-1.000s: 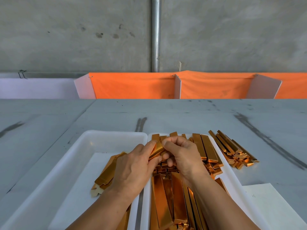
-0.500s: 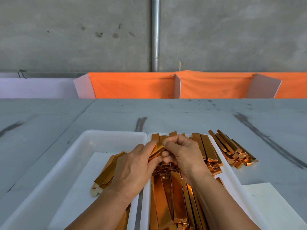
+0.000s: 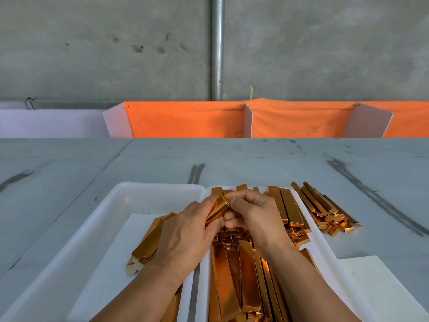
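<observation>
Pinching one narrow gold foil carton (image 3: pixel 217 209), left hand (image 3: pixel 185 238) and right hand (image 3: pixel 255 217) hover over a white plastic tray (image 3: pixel 325 247) of finished cartons.

Place was small packaging workshop, hand-assembly station. Bare concrete wall (image 3: pixel 92 54) and metal pipe (image 3: pixel 217 47) stood far beyond fingers (image 3: pixel 241 201). Orange cloth (image 3: pixel 185 119) with white divider panels (image 3: pixel 369 122) fenced off bays past grey worktop (image 3: pixel 255 163), scuffed and streaked dark. Bulk stock: white trays (image 3: pixel 139 185) under fingers held flat gold blanks (image 3: pixel 151 242) to left, folded gold cartons (image 3: pixel 246 275) beneath; loose heap (image 3: pixel 325 210) lay to right. One gold carton (image 3: pixel 217 209) sat between fingers.
</observation>
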